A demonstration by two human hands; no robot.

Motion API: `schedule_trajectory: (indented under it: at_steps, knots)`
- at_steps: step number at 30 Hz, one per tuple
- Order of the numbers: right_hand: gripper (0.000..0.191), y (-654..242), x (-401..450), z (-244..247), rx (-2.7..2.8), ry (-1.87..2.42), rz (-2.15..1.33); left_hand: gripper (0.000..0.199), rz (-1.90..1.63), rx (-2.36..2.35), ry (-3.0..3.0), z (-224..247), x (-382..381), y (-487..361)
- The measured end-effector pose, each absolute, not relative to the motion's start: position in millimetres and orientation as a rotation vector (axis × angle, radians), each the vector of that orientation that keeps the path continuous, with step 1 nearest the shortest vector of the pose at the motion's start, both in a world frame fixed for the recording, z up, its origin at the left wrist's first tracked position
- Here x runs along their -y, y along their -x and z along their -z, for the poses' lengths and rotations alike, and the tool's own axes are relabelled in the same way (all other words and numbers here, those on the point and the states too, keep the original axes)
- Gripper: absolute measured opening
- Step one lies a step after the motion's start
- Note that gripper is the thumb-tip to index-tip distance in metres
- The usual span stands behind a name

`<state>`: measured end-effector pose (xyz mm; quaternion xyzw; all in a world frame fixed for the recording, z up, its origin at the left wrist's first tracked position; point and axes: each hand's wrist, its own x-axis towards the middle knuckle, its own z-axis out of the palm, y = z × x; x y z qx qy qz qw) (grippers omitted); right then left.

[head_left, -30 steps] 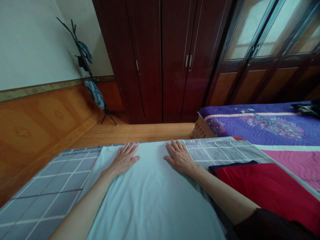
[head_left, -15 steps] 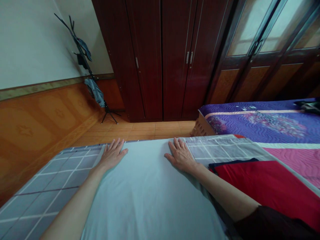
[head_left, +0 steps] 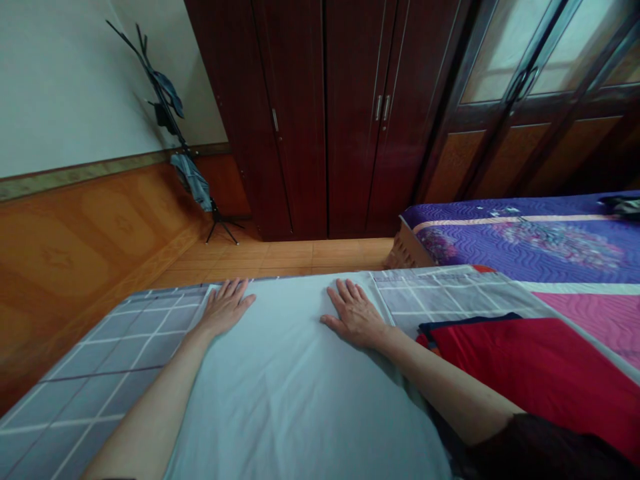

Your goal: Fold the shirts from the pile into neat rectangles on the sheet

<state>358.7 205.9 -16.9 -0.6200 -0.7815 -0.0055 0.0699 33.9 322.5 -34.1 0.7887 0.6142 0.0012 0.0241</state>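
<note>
A pale blue cloth (head_left: 285, 373) lies spread over a checked bed sheet (head_left: 110, 353), its far edge near the far side of the bed. Faint creases run across its middle. My left hand (head_left: 226, 308) rests flat near the cloth's far left corner, fingers stretched out. Palm down on the far right part is my right hand (head_left: 356, 313), its fingers spread and its thumb pointing left. Neither hand grips anything. The near end of the cloth runs out of view at the bottom.
Folded red fabric (head_left: 530, 373) with a dark blue edge lies to the right. Beyond it is a purple flowered bedspread (head_left: 505, 233). A dark red wardrobe (head_left: 295, 133) stands across the tiled floor (head_left: 280, 257), with a coat stand (head_left: 173, 123) to its left.
My right hand has slid slightly left and nearer over the cloth. The left hand has stayed almost in place. The view has shifted a little.
</note>
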Motion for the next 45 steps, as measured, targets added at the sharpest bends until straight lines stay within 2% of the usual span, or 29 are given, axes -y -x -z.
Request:
schedule_trajectory:
  at_steps: [5,11,17,20,23,28,31,36,41,45]
  knots:
    - [0.074,-368,-211,14,2.171,2.098,0.106,0.068,-0.038,-1.845,-2.438,17,-292,-50]
    - [0.069,-341,-196,22,2.503,1.593,0.021,0.068,0.008,-1.265,-2.621,6,-220,-71]
    - [0.068,-373,-216,27,2.340,1.880,0.196,0.062,-0.002,-1.877,-2.361,19,-177,56]
    - [0.067,-381,-223,30,2.343,1.873,0.297,0.061,-0.116,-1.933,-2.237,22,-129,112]
    - [0.064,-378,-223,31,2.359,1.854,0.347,0.053,-0.312,-1.915,-2.158,20,-80,126]
    - [0.058,-363,-215,12,2.364,1.998,0.290,0.026,-0.616,-1.894,-2.088,12,-44,114]
    - [0.053,-334,-203,-6,2.391,2.026,0.276,0.016,-0.734,-1.807,-2.082,9,-42,112]
    - [0.056,-232,-154,-17,2.625,1.762,0.127,0.008,-0.785,-1.727,-2.109,10,-40,113]
    - [0.057,-122,-94,-10,2.809,1.355,-0.052,0.008,-0.822,-1.684,-2.159,14,-39,115]
    - [0.064,-105,-87,-5,2.800,1.296,-0.098,0.010,-0.822,-1.667,-2.190,15,-37,118]
